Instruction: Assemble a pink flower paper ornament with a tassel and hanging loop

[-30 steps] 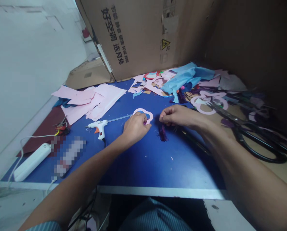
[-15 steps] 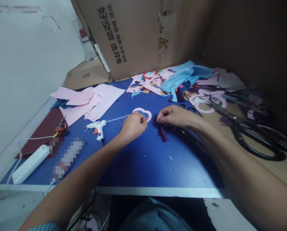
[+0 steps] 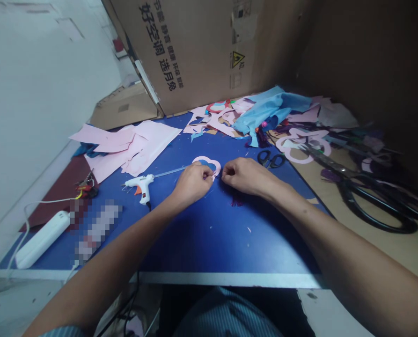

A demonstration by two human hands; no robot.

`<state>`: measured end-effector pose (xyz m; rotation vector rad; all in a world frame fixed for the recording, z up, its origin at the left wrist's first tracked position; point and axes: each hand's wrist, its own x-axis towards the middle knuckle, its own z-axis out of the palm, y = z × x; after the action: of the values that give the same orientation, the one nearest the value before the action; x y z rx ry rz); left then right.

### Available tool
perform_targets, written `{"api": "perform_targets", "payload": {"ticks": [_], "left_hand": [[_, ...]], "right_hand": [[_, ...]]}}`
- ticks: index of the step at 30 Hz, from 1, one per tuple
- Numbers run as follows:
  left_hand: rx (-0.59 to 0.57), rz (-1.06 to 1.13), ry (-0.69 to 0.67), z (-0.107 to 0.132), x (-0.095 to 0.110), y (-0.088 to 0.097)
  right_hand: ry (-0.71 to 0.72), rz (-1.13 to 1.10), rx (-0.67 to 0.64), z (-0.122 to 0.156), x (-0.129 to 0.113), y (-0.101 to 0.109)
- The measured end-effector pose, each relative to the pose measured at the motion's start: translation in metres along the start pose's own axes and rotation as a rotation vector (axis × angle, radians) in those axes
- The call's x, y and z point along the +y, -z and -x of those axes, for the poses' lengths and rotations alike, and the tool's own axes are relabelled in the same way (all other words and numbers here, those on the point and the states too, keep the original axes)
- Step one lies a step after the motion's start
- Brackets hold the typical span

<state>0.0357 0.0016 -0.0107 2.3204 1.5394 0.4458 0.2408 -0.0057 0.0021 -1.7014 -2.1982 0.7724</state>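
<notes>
My left hand point(image 3: 194, 181) rests on the blue tabletop point(image 3: 209, 234) with its fingers pinched at the near edge of a pink flower-shaped ring cutout point(image 3: 209, 164). My right hand point(image 3: 245, 175) is curled shut just to the right of it, fingertips pinched on something thin that I cannot make out. A dark purple tassel point(image 3: 236, 202) pokes out from under the right hand. The two hands sit a few centimetres apart.
A white glue gun point(image 3: 140, 184) lies left of my left hand, a white power strip point(image 3: 42, 239) at the near left. Pink sheets point(image 3: 131, 145) and paper scraps point(image 3: 251, 114) lie behind. Small black scissors point(image 3: 270, 160) and large black shears point(image 3: 370, 196) lie right. A cardboard box point(image 3: 209, 47) stands behind.
My right hand has moved left toward the left hand and now covers most of the purple tassel. The small black scissors behind it have come into view. My left hand barely moved.
</notes>
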Motion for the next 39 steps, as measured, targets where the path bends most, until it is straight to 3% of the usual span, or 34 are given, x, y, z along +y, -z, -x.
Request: {"api": "perform_targets", "payload": {"ticks": [19,39], "left_hand": [[-0.014,-0.009,-0.007,0.0011,-0.0006,-0.0007],[-0.014,0.004,0.001,0.0036,0.0013,0.0002]], "right_hand": [[0.048,0.240,0.092,0.0069,-0.0064,-0.0067],[0.074,0.255,0.134,0.0075,-0.0058,-0.0074]]}}
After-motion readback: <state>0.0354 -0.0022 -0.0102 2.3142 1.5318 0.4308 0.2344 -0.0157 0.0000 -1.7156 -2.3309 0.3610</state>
